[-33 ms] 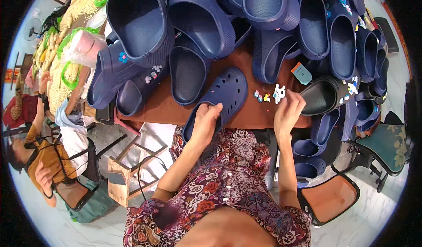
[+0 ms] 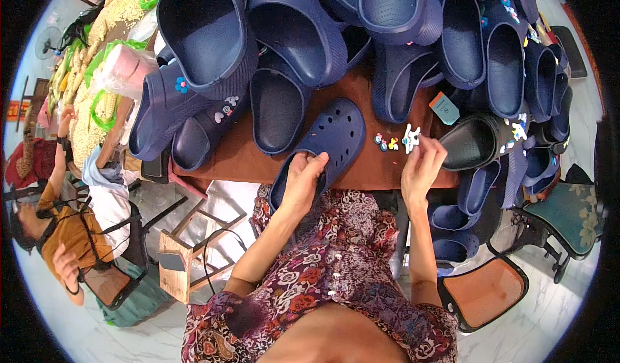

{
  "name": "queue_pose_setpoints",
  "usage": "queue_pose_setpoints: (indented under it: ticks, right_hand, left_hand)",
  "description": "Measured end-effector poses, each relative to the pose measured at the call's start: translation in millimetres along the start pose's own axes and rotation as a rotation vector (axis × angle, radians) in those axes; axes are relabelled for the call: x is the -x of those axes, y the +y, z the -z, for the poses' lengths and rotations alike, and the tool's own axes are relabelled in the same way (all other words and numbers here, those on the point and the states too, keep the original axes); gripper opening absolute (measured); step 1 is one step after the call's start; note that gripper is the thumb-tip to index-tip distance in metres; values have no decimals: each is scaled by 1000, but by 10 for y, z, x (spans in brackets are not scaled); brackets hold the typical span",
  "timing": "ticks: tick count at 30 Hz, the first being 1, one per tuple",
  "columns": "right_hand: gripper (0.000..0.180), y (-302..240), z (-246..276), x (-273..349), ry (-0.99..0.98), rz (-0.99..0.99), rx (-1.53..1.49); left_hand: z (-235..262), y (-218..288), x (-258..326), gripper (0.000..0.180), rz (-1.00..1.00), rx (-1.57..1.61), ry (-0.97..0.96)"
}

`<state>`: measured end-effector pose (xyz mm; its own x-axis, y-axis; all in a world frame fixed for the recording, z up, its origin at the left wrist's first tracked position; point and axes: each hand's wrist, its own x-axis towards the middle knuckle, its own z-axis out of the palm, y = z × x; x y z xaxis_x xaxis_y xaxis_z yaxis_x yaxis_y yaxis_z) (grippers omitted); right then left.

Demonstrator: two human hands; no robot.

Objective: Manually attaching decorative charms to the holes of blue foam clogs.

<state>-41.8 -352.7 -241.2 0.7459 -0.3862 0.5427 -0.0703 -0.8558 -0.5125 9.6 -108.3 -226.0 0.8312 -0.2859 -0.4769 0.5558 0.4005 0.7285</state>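
Note:
My left hand (image 2: 302,181) is closed round the open heel part of a navy clog (image 2: 337,134), thumb on top and fingers inside. The clog's holed toe points away from me, over the brown tabletop (image 2: 361,169). My right hand (image 2: 423,169) is curled in a pinch at the edge of a white figure-shaped shoe charm (image 2: 411,138); its thumb tip is partly hidden. Just left of it, small coloured charms (image 2: 386,145) lie on the table. Beside my right fingers sits a black clog (image 2: 470,143) with white charms on its upper.
Navy clogs (image 2: 200,33) are heaped along the table's far side and right end. A grey-orange tag (image 2: 444,108) lies behind the black clog. At left are a wooden stool (image 2: 174,269), a seated person in mustard clothing (image 2: 77,237) and maize cobs (image 2: 71,72). Chairs (image 2: 484,292) stand at right.

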Motion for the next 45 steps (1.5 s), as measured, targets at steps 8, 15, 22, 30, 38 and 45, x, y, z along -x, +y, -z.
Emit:
queue_pose_setpoints:
  ticks: [8, 15, 22, 30, 38, 45]
  right_hand:
    - [26, 78, -154, 127, -164, 20, 108]
    - [27, 19, -158, 56, -250, 101, 109]
    - [26, 108, -161, 112, -355, 48, 146]
    - [45, 218, -115, 285, -434, 103, 171]
    - [48, 135, -138, 190, -347, 100, 113]
    - [34, 84, -150, 111, -264, 48, 83]
  left_hand:
    - [-81, 186, 6, 32, 21, -120, -4]
    - [167, -68, -56, 13, 38, -66, 72]
    - [-69, 6, -162, 42, 267, 243, 117]
    - [177, -304, -13, 25, 316, 128, 165]
    - [194, -305, 10, 26, 315, 25, 174]
    - [-116, -40, -287, 47, 180, 131, 97]
